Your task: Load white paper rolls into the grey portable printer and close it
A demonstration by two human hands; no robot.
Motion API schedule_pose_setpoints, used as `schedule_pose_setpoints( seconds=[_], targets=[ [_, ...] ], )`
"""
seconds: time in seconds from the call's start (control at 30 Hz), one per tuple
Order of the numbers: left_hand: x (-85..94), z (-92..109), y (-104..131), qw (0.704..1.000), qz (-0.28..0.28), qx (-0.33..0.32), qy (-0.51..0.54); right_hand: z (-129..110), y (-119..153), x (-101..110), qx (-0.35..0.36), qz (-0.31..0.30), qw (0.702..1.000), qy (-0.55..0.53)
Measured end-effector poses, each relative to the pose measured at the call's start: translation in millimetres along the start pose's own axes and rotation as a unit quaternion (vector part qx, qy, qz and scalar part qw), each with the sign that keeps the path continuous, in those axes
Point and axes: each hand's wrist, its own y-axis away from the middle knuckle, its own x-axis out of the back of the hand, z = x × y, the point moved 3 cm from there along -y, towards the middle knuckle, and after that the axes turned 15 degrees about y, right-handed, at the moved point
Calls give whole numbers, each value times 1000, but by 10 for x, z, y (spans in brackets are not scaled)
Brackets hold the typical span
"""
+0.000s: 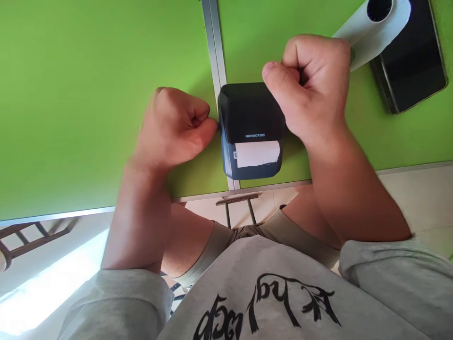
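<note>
In the head view, a black-and-dark-blue, rounded, box-shaped printer marked NIIMBOT (252, 112) is sitting on a smooth green table (81, 108), near its front edge and over a silver metal seam (215, 47). A strip of white paper (257, 154) is sticking out at its front. The person's left hand (173, 125) is making a fist at the printer's left side, its grip curling together. The right hand (316, 92) is also making a fist, fingers folding together, overlapping the printer's upper right; the view is not clearly showing whether either is touching it. Beyond, a white cylinder with a dark round opening (375, 37) is partly covering a flat black phone (415, 68)
</note>
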Motion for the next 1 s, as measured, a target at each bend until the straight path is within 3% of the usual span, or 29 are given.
schedule_pose_setpoints(
  seconds=[0.07, 0.17, 0.2, 0.3, 0.43, 0.77, 1.0],
  targets=[
    [15, 13, 103, 996, 79, -34, -3, -2, -10, -3, -7, 0, 1000, -4],
    [3, 20, 340, 973, 233, 4, -8, -14, -26, -14, -17, -8, 1000, -12],
    [-39, 40, 414, 972, 234, -7, 13, -19, -32, -17, -20, -9, 1000, -10],
    [-237, 120, 565, 992, 111, -60, -18, -19, -51, -24, -26, -13, 999, 14],
    [-379, 148, 623, 994, 43, -50, -91, 11, -65, -34, -31, -17, 999, 17],
    [-421, 158, 606, 997, 1, 13, -81, -3, -41, -31, -27, 34, 998, -35],
    [-493, 126, 651, 996, -1, 12, -93, 30, -74, -37, -40, 5, 999, -24]
  ],
)
